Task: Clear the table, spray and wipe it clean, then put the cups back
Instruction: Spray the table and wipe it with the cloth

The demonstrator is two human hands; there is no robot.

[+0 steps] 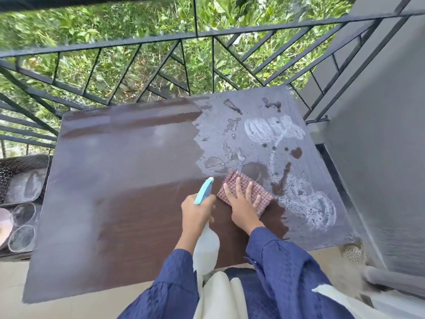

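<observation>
Desk (pixel 115 180) fills most of the head view, and we see no cups on it; two cups (pixel 23 237) stand off its left edge, well apart from both hands.

Our right hand (pixel 242 203) lies flat on the checked cloth (pixel 236 178), fingers straight and spread, pressing it onto the desk near the front edge, a little right of the middle. Our left hand (pixel 196 211) is curled round the neck of the spray bottle (pixel 205 247), just beside the cloth on its left, with the blue nozzle pointing away from us.

What the wiping turns on is where the wet part lies. The foam sits to the right of the cloth: one white patch (pixel 315 210) to the right near the front edge, another (pixel 271 128) farther off toward the railing (pixel 207 35). Drops and puddles lie between them. The ragged edge of the wet area runs from the far side of the desk down to the cloth. Left of it we see no foam.

We judge that the wiping is partly done and that the next strokes go rightward and away from us. The right hand is the nearer one, and it already has the cloth. The left is taken up with the bottle.
</observation>
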